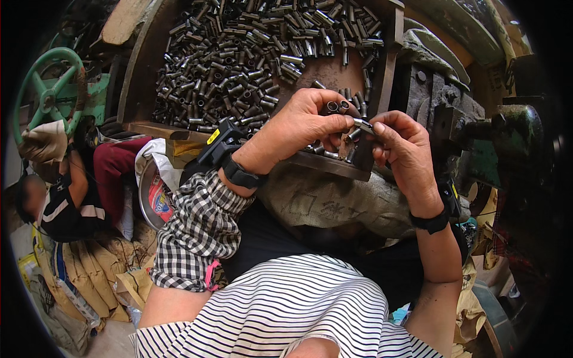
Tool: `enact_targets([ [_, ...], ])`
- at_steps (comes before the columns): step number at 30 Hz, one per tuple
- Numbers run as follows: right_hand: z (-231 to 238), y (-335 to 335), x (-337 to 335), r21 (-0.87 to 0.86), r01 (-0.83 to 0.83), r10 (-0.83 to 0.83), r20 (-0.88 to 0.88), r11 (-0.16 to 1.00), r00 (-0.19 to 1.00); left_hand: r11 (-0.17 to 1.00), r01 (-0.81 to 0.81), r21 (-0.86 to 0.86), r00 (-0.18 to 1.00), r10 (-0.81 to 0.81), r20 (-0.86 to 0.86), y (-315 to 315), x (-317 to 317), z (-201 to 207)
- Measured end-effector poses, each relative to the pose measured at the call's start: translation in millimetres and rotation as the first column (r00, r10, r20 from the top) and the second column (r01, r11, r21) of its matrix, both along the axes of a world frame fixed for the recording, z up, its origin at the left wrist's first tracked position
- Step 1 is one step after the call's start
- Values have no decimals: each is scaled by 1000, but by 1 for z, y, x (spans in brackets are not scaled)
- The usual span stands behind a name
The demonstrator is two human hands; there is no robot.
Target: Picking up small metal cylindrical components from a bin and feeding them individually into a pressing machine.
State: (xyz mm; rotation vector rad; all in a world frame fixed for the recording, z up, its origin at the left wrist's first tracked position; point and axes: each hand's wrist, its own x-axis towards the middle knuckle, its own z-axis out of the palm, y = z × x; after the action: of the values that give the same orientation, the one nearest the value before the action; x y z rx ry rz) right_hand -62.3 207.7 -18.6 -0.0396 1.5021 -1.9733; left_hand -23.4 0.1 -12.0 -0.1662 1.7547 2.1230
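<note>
My left hand (304,122) is curled around several short metal tubes (337,107), their open ends showing between the fingers. My right hand (403,146) pinches one small shiny metal tube (362,126) between thumb and forefinger, touching the left hand's fingertips. Both hands hover over the near edge of a wooden tray (334,166) heaped with many dark metal tubes (239,59). A black band sits on each wrist, and a checked sleeve cover (200,230) is on my left forearm.
A green handwheel (51,89) stands at the far left. Another person (71,191) sits low at the left beside cardboard and bags. A dark greasy machine (477,131) fills the right side. A grey cloth (334,206) drapes below the tray.
</note>
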Motion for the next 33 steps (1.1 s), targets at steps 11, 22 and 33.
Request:
enact_targets([
  [11,5,4,-6,-82,-24,36,148,996,988,995,48,-84,993,-57,-106,0,4,6],
  [22,16,5,-2,3,-65,64,81,998,995,977,92,-194,970,-132,-202,5,6,7],
  [33,18,9,-9,-102,-261,276,178,960,945,978,122,-168,989,-135,-66,13,8,15],
])
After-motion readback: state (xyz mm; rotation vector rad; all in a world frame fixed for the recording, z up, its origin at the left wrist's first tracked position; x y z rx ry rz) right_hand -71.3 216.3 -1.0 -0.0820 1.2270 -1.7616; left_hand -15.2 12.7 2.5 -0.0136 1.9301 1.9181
